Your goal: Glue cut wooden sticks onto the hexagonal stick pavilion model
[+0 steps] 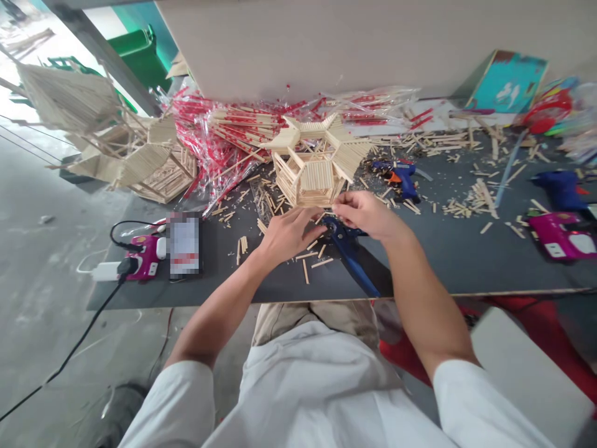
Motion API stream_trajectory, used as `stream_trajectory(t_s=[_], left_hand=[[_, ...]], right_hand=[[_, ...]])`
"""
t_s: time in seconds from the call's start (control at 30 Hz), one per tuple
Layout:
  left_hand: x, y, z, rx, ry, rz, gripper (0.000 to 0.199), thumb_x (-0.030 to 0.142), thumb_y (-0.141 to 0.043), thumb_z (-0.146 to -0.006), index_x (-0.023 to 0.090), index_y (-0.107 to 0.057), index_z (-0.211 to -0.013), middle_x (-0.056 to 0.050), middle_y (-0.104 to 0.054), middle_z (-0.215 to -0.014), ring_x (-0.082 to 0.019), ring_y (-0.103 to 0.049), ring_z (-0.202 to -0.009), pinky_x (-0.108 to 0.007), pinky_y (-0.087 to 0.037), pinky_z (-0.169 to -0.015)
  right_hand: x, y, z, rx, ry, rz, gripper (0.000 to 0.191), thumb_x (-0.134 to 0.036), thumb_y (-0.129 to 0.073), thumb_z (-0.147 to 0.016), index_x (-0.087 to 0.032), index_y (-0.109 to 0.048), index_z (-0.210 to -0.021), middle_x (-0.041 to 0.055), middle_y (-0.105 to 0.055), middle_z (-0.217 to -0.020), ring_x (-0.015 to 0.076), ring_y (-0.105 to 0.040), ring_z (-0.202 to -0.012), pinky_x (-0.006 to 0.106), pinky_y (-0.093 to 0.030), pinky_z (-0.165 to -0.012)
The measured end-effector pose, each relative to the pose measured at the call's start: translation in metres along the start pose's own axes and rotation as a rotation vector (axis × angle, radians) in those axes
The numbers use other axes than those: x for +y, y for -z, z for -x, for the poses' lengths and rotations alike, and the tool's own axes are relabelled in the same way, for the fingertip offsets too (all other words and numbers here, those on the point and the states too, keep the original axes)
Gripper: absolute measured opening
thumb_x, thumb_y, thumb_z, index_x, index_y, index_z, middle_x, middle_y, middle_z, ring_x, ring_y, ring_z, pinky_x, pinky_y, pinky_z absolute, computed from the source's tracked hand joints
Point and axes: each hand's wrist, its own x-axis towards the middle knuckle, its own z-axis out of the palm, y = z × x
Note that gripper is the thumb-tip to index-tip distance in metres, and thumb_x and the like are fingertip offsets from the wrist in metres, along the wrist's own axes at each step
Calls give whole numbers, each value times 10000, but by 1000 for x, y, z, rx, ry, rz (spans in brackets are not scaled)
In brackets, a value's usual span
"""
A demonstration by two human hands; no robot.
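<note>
As the person sits at a dark-topped workbench [448, 261], the left hand [289, 233] and right hand [366, 214] are close together, almost meeting just in front of a pavilion model built from wooden sticks [305, 180]. The model stands on the bench directly ahead of the hands, its lower front edge right by the right hand's fingers [342, 208], and its flared, roof-like wings spread outward above them. Blue-handled cutters [349, 255] lie beneath the hands, their head tucked under the gap between them and their handles running toward the bench's near edge. From where I stand, I can't tell whether either hand is gripping the cutters or a small stick. Loose wooden offcuts [312, 261] are scattered around the hands. To the right of the model lies a blue glue gun [401, 180], with a second one [559, 190] farther along the bench. To the left are a pixelated phone [184, 244] and a magenta power strip [142, 258] with a black cable plugged in. Behind the model, clear plastic bags of red-marked sticks [200, 137] are heaped against a pale board, and a larger stick structure [140, 162] sits at the bench's left end.
</note>
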Motion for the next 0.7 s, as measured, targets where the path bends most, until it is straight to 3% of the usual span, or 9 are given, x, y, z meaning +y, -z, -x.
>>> stream_trajectory(t_s=[0.07, 0.17, 0.37, 0.5, 0.6, 0.63, 0.7], left_hand=[[-2, -3, 1, 3, -16, 21, 351, 459, -625, -1049, 212, -620, -1299, -63, -805, -1115, -173, -779, -943, -266, -557, -783], [-4, -5, 2, 2, -2, 37, 304, 419, -607, -1064, 211, -640, -1284, -65, -812, -1098, -179, -785, -975, -266, -564, -810], [-5, -4, 2, -36, 68, 68, 243, 384, -601, -1065, 216, -678, -1224, -55, -818, -1103, -175, -790, -961, -254, -564, -805], [-4, -5, 3, -95, 109, 71, 250, 369, -588, -1072, 235, -669, -1266, -31, -832, -1064, -160, -797, -878, -234, -547, -747], [-4, -5, 4, -77, 130, 82, 273, 375, -601, -1064, 232, -657, -1290, -29, -839, -1039, -154, -801, -872, -228, -546, -752], [-4, -5, 4, -69, 136, 86, 271, 375, -611, -1058, 231, -657, -1283, -25, -840, -1023, -151, -800, -860, -226, -546, -752], [-4, -5, 4, -45, 144, 87, 254, 366, -625, -1048, 230, -660, -1260, -15, -839, -995, -141, -795, -827, -220, -545, -744]], right_hand=[[2, -15, 1, -105, -16, -180, 279, -437, -756, -863, -202, -617, -807, -45, -512, -611, 77, -402, -476, 238, -266, -451], [4, -26, -2, -175, -22, -267, 381, -511, -814, -830, -193, -606, -803, -58, -505, -593, 59, -397, -460, 222, -237, -434], [11, -32, -6, -250, -6, -286, 530, -666, -819, -817, -180, -607, -805, -61, -495, -578, 52, -390, -472, 212, -239, -437], [10, -24, -1, -251, 17, -187, 496, -668, -765, -871, -195, -616, -860, -44, -545, -632, 68, -421, -482, 227, -292, -444], [11, 2, 3, -71, 103, 68, 344, -546, -736, -931, -211, -660, -949, 16, -677, -802, 114, -546, -572, 271, -427, -535], [13, 14, 4, 63, 150, 182, 288, -492, -738, -934, -212, -675, -955, 33, -701, -841, 140, -589, -634, 294, -469, -600], [21, 42, 1, 463, 198, 431, 205, -406, -724, -929, -209, -674, -903, 50, -700, -815, 189, -629, -707, 352, -511, -715]])
